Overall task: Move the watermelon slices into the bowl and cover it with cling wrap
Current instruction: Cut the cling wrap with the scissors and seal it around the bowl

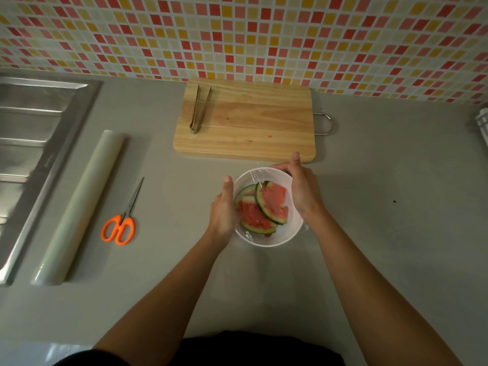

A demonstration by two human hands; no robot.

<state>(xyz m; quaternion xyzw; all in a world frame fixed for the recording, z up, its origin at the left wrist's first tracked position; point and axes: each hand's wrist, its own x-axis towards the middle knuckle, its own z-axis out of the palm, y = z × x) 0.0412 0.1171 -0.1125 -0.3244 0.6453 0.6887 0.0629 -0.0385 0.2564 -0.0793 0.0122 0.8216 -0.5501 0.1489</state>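
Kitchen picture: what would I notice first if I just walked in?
Red watermelon slices in a white bowl in the middle, with the left hand and right hand pressing either side. Orange scissors lie to the left, below a bright tiled wall.

Rear wall point(264, 35): clad in small mosaic tiles of red, pink, orange, yellow and cream on pale grout, running the full width of the view. Tiles appear intact and evenly laid.

Tabletop point(383, 207): plain matt grey surface meeting the wall directly. One small dark speck point(394, 201) sits on the right side (nature cannot be determined).

Sink point(34, 143): stainless steel, set into the tabletop at far left, with a ribbed draining section and a raised rim. Surface shows dull reflections.

Lighting: subdued and even, somewhat dim, with soft shadows. No window or floor falls within view. A white ribbed item point(482, 125) is cut off at the right edge.
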